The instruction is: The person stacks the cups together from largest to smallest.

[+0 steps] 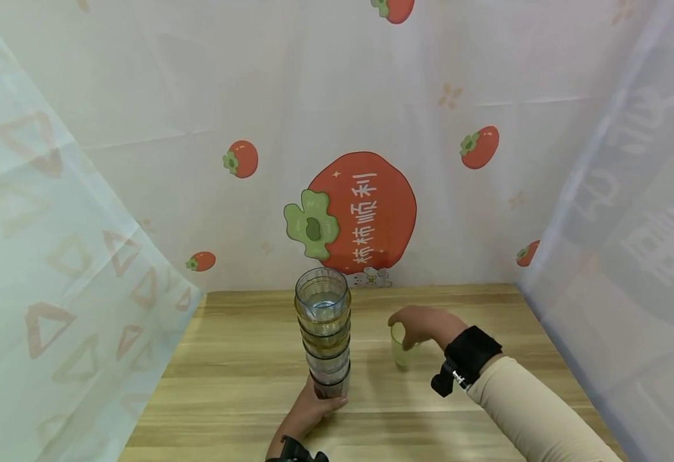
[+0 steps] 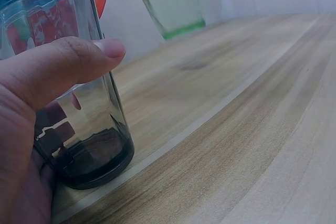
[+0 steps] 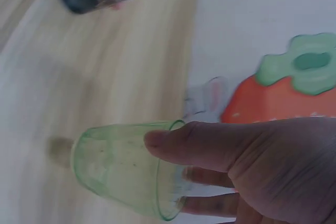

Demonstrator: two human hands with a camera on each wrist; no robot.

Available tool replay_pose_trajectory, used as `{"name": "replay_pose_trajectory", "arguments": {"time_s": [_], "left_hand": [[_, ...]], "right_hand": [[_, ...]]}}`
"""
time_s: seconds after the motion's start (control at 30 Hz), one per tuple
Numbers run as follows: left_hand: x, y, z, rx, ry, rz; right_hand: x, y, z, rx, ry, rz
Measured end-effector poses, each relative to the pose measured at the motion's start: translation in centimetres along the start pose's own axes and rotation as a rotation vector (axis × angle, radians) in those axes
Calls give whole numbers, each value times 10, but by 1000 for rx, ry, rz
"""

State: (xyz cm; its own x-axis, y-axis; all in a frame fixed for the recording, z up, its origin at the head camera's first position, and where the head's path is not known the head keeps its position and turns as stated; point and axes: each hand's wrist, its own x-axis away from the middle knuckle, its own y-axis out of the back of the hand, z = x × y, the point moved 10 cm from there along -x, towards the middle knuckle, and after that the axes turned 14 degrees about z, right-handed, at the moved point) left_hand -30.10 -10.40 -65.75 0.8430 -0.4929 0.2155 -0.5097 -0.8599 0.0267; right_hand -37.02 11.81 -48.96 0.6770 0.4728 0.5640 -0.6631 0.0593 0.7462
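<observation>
A tall stack of nested clear cups (image 1: pixel 323 321) stands upright on the table, some tinted amber or grey. My left hand (image 1: pixel 312 405) grips the stack low down, its thumb (image 2: pixel 79 64) lying across the dark-tinted bottom cup (image 2: pixel 97 150). To the right of the stack, my right hand (image 1: pixel 423 324) pinches a pale green clear cup (image 1: pixel 402 350) near its rim. In the right wrist view the thumb lies on the near side of the green cup (image 3: pixel 121 169), with fingers at the rim's far side. The left wrist view shows that cup's base raised off the table.
The wood-grain table (image 1: pixel 227 385) lies beneath both hands. A white cloth (image 1: pixel 244 77) printed with persimmons hangs at the table's back edge. Cloth panels also stand on the left (image 1: pixel 83 256) and right (image 1: pixel 631 224).
</observation>
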Motion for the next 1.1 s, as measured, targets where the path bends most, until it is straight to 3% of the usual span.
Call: {"name": "replay_pose_trajectory", "arguments": {"time_s": [0.27,0.47,0.73,1.1], "left_hand": [[0,2,-2,-13,1,-10],[0,1,0,-25,5,-7],[1,1,-2,-11,-26,-1],[2,1,-3,0,-31,-12]], "right_hand": [[27,57,32,100,9,-52],[58,97,70,181,100,-117],[103,132,123,272,184,-159],[170,176,177,308,282,-251]]}}
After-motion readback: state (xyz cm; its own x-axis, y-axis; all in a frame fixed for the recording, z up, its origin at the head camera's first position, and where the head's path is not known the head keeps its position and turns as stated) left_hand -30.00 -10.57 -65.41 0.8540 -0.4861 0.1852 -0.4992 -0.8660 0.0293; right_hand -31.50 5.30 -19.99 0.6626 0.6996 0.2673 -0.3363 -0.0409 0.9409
